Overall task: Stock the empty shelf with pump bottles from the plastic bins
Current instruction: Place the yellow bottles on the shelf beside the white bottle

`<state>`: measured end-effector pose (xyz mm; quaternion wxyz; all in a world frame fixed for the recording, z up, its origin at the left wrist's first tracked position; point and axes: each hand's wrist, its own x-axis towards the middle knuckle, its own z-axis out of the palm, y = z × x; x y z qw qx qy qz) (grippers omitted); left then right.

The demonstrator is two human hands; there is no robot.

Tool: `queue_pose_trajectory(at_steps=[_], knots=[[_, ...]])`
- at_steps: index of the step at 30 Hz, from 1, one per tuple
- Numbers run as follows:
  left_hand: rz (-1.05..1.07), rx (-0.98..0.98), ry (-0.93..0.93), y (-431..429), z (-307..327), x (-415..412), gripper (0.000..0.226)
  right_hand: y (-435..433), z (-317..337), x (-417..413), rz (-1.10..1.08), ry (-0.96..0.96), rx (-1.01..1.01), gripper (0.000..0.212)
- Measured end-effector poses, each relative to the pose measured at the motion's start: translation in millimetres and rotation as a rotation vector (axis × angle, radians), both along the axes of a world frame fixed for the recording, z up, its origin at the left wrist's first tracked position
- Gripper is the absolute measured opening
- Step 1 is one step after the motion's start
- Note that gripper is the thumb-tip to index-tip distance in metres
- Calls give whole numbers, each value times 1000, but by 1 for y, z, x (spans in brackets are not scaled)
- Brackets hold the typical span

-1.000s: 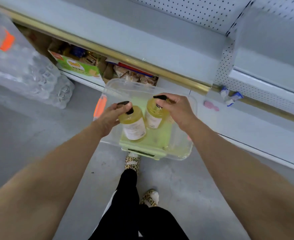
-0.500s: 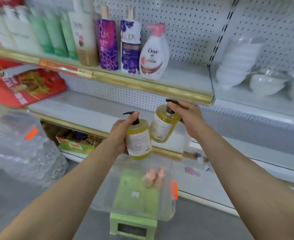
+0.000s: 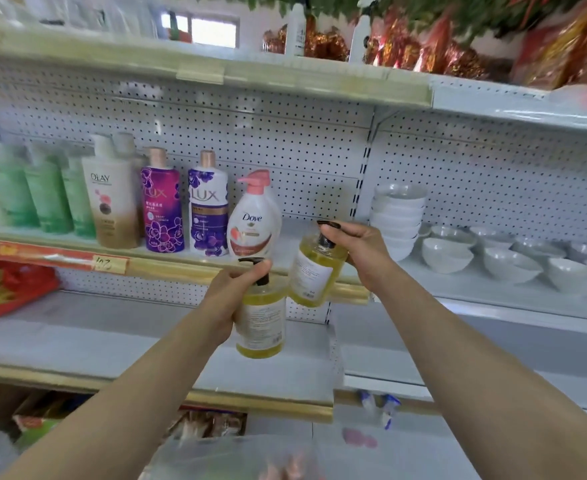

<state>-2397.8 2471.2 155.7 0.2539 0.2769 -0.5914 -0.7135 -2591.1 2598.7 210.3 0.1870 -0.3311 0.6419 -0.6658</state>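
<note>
The bare grey shelf board lies ahead, unfilled; the clear plastic bin sits below; the left hand grips an upright yellow pump bottle, the right hand a tilted yellow pump bottle, nearly touching; best to right the tilted one, then set both well back, labels outward.
</note>
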Motion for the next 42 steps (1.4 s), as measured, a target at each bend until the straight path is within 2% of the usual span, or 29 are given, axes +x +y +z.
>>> queue_pose_trajectory(at_steps=[3, 7, 10, 18, 21, 23, 27, 30, 35, 39, 40, 42], knots=[[0, -13, 12, -6, 4, -15, 49, -13, 0, -23, -24, -5, 12, 27], [12, -2, 41, -13, 10, -34, 41, -34, 2, -53, -47, -6, 40, 27], [31, 6, 35, -16, 13, -49, 52, -49, 0, -68, -36, 8, 58, 24], [83, -7, 26, -19, 14, -70, 57, -79, -9, -92, -12, -2, 52, 19], [103, -13, 7, -19, 15, -75, 82, -83, -9, -96, -35, -13, 44, 14], [102, -23, 1, -20, 16, -77, 89, -87, -11, -100, -45, -25, 39, 16], [101, -45, -4, -18, 19, -80, 89, -92, -14, -104, -80, -42, 24, 25], [98, -56, -17, -19, 19, -81, 84, -96, -14, -106, -109, -54, 18, 24], [92, -60, -26, -21, 16, -83, 91, -101, -23, -102, -159, -10, 12, 25], [89, -54, -49, -22, 12, -85, 95, -95, -21, -108, 63, 95, 155, 34], [85, -50, -54, -22, 11, -85, 96, -92, -21, -113, 154, 109, 218, 43], [78, -47, -63, -23, 9, -85, 97, -85, -27, -126, 271, 147, 337, 75]])
